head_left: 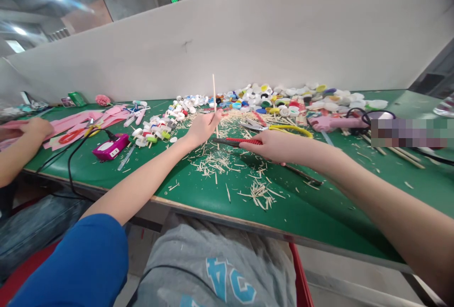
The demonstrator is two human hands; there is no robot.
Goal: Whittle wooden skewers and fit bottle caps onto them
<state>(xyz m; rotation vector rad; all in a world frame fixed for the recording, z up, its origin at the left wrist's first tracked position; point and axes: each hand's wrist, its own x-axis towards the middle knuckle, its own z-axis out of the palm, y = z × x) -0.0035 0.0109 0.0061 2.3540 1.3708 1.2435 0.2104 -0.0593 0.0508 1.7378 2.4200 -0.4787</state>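
My left hand [203, 129] is closed around a thin wooden stick [214, 90], which stands nearly upright and runs down to the table. In my right hand [271, 146] is a red-handled knife [250, 142]; its narrow dark blade points left and meets the stick's lower part, below my left fingers. Part of the handle is hidden by my palm. Pale wood shavings [216, 162] lie under and in front of both hands. A dark metal strip [305, 174] shows below my right wrist; whether it belongs to the knife cannot be told.
Scissors with yellow handles [291, 130] lie behind my right hand. Bottle caps [264, 96] are heaped along the wall. To the left are a magenta power adapter [110, 147] with a cable and pink strips [76, 125] near another person's hand [38, 128]. A pink glue gun [335, 123] lies right.
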